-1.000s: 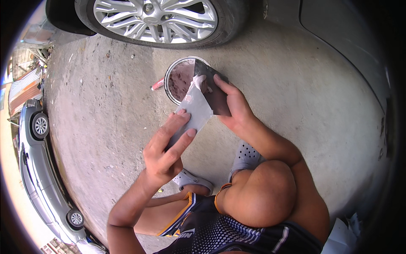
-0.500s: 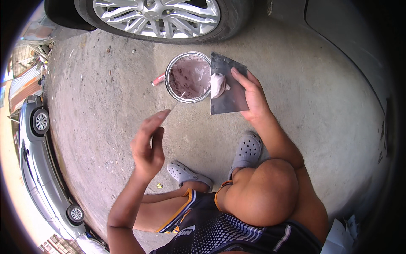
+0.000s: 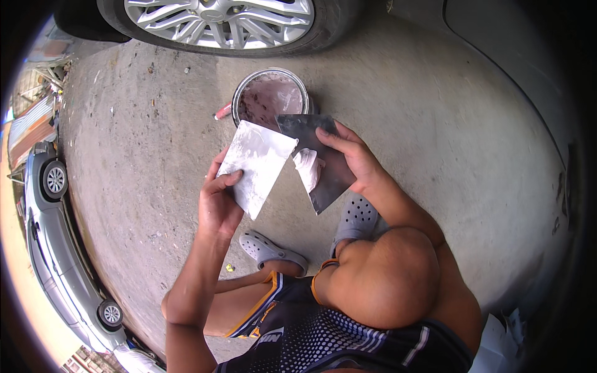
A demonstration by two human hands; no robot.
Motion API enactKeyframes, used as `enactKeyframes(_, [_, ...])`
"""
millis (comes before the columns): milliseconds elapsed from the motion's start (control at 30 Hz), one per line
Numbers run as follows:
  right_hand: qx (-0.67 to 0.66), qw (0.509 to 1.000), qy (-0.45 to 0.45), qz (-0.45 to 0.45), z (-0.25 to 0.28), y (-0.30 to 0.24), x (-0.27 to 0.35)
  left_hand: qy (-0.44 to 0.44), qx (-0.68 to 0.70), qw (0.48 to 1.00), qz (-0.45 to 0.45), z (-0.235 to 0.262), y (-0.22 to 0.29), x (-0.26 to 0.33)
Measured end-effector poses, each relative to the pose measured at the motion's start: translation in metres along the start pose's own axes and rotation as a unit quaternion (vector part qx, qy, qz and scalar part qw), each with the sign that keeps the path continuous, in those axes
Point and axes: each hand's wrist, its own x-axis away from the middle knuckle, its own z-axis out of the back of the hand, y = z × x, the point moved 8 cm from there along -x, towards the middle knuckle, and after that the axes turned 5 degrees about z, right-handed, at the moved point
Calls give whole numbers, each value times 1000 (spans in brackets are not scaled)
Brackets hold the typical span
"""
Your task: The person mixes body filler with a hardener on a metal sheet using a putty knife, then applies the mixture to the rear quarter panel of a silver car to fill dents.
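My left hand [image 3: 219, 202] is closed on a flat, light-coloured spreader plate [image 3: 260, 163], thumb on top and fingers behind; its face is smeared white. In my right hand [image 3: 356, 155] is a dark, flat spreader plate [image 3: 336, 177], gripped at its right edge. A lump of pale pink putty [image 3: 307, 166] clings near the left edge of this dark plate. The two plates come close at their facing edges, tilted apart toward me. Just beyond them stands an open round can [image 3: 235, 102] with pinkish putty [image 3: 270, 96] inside, its near rim partly hidden by the plates.
A car wheel [image 3: 217, 25] stands beyond the can, and a dark car panel [image 3: 497, 37] curves along the right. A red tube-like item [image 3: 222, 112] lies against the can's left side. My grey clogs [image 3: 270, 250] rest on the concrete floor [image 3: 143, 168]. A silver car [image 3: 59, 242] is at far left.
My left hand has turned, so its plate, seen edge-on before, now shows its broad face. The right hand has tilted the dark plate and brought it nearer me, beside the other.
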Motion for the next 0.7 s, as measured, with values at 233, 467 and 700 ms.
enactKeyframes(233, [6, 998, 15, 69, 16, -25, -4, 1, -89, 996, -11, 15, 11, 8])
enactKeyframes(467, [224, 964, 33, 142, 20, -59, 10, 2, -92, 994, -52, 1, 27, 8])
enactKeyframes(700, [239, 963, -75, 95, -17, -24, 18, -43, 147, 986, -71, -23, 43, -20])
